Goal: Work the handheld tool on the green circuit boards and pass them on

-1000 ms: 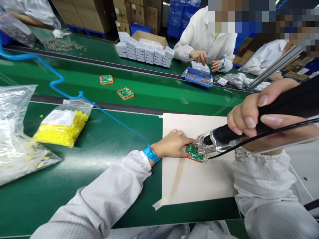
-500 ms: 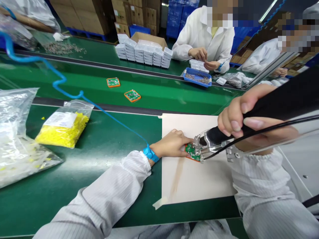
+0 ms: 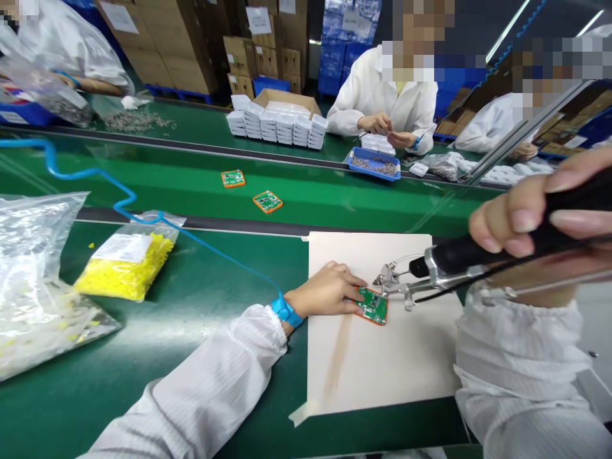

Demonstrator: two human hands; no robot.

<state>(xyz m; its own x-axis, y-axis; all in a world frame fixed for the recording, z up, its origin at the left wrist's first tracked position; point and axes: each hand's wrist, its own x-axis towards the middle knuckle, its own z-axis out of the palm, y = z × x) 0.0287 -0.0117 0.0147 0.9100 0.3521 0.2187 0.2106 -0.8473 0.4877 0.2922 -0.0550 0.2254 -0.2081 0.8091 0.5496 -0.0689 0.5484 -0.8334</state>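
Observation:
My left hand [image 3: 329, 290] rests on a beige mat [image 3: 382, 357] and pins a small green circuit board with an orange rim [image 3: 373, 306] by its left edge. A blue wrist strap [image 3: 285, 311] with a coiled blue cord [image 3: 95, 175] circles that wrist. My right hand [image 3: 535, 220] grips the black handle of a soldering tool [image 3: 459, 258]. The tool's metal tip [image 3: 388, 277] hangs just above the board's upper right corner, apart from it.
Two more orange-rimmed boards [image 3: 268, 201] lie on the green conveyor belt [image 3: 157, 172]. A bag of yellow parts [image 3: 125, 255] and a clear bag [image 3: 33, 287] sit at left. Across the belt, people in white coats work by stacked white trays [image 3: 277, 126] and a blue tray [image 3: 375, 164].
The soldering tool has lifted off the board and drawn back to the right. My left hand stays on the board. The two boards on the belt have moved right.

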